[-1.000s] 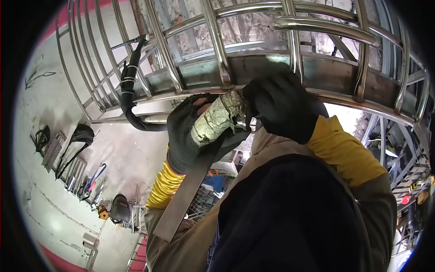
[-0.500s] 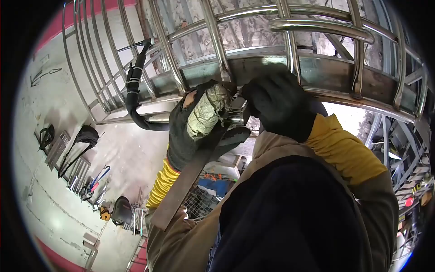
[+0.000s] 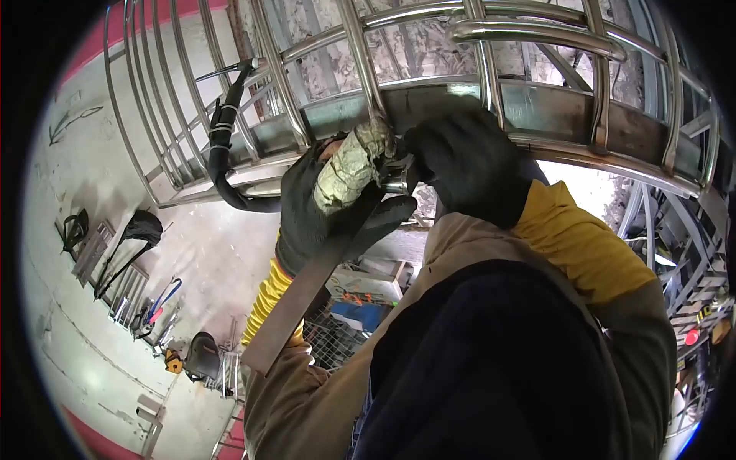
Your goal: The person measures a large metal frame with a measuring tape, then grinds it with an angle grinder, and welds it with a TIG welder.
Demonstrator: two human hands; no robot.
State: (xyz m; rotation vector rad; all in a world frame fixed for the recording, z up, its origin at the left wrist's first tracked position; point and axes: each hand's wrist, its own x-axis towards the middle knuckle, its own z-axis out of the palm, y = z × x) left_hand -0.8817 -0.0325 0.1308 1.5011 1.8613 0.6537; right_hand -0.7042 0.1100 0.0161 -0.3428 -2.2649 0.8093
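My left hand (image 3: 314, 207), in a black glove with a yellow cuff, is wrapped round a tool with a crumpled, tape-like silvery covering (image 3: 349, 172). A flat brown strap (image 3: 295, 307) hangs down from that hand across the forearm. Close on the right, my right hand (image 3: 468, 165), also black-gloved, has its fingers bent in at a small shiny metal piece (image 3: 399, 182) between the hands; what its fingertips hold is hidden. Both hands are just below the flat metal band (image 3: 537, 111) of a curved, polished tube frame (image 3: 353, 46).
A black torch with a cable (image 3: 222, 142) hangs on the frame's left bars. Bags (image 3: 143, 228) and a backpack (image 3: 203, 356) lie on the floor at left. Below the hands are a wire basket (image 3: 333, 341) and a blue item (image 3: 360, 314). Metal racks (image 3: 682, 253) stand at right.
The view has shifted slightly, and the frame appears a little further left. Both hands stay close together, with the wrapped tool slightly higher and the strap's end lower left.
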